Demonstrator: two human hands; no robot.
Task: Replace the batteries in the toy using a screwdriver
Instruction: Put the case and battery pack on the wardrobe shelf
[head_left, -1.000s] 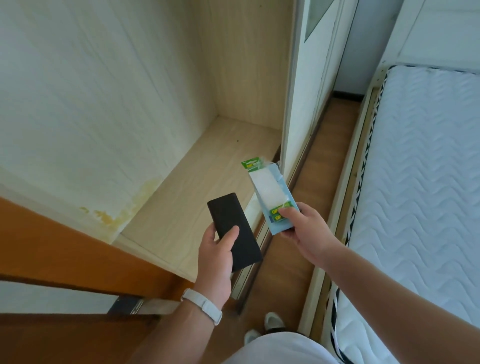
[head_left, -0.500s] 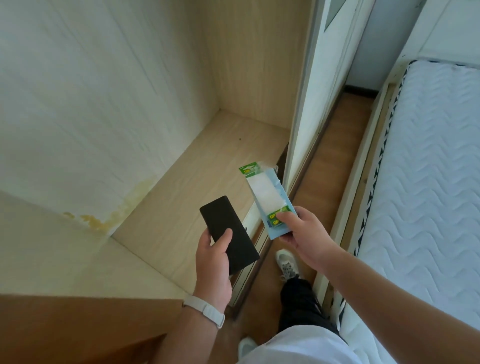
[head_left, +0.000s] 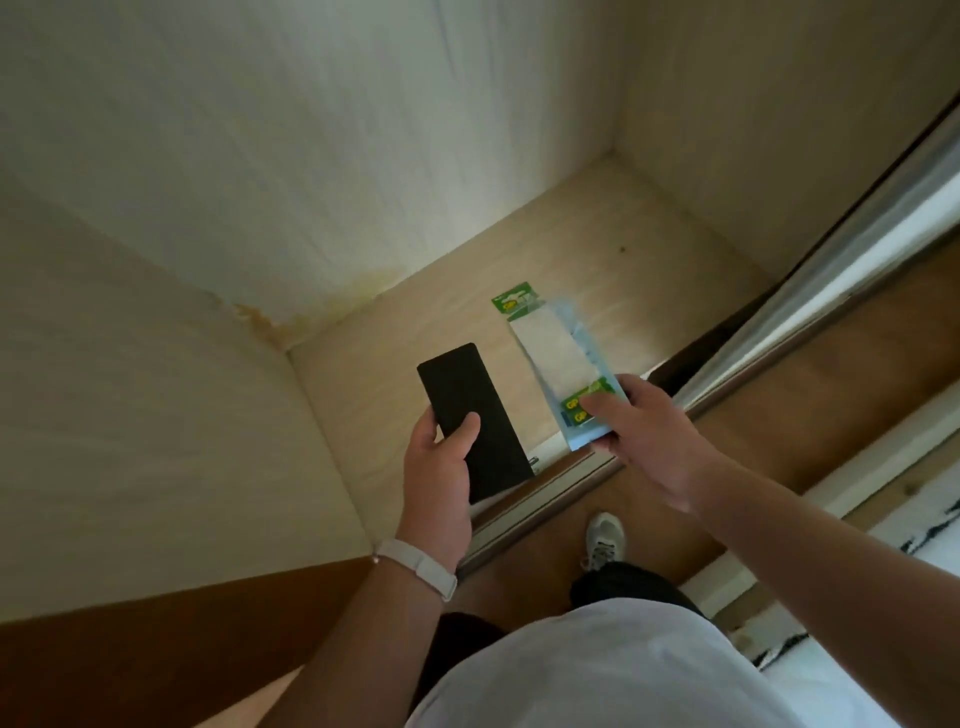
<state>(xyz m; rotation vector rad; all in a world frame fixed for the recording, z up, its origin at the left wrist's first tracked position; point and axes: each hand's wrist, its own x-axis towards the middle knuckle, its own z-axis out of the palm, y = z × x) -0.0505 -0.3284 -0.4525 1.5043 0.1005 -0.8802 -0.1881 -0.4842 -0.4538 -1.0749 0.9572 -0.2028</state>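
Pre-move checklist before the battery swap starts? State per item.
1. Left hand grips the flat black rectangular object: ok.
2. Right hand pinches the green-and-blue battery blister pack at its lower end: ok.
3. Pack sealed and full: cannot tell, the picture is blurred.
4. Screwdriver within reach: not ok, none in view.
5. Toy within reach: not ok, none in view, unless the black object is part of it.
6. Place to set things down: ok, the pale wood cabinet shelf beneath the hands shows bare surface.
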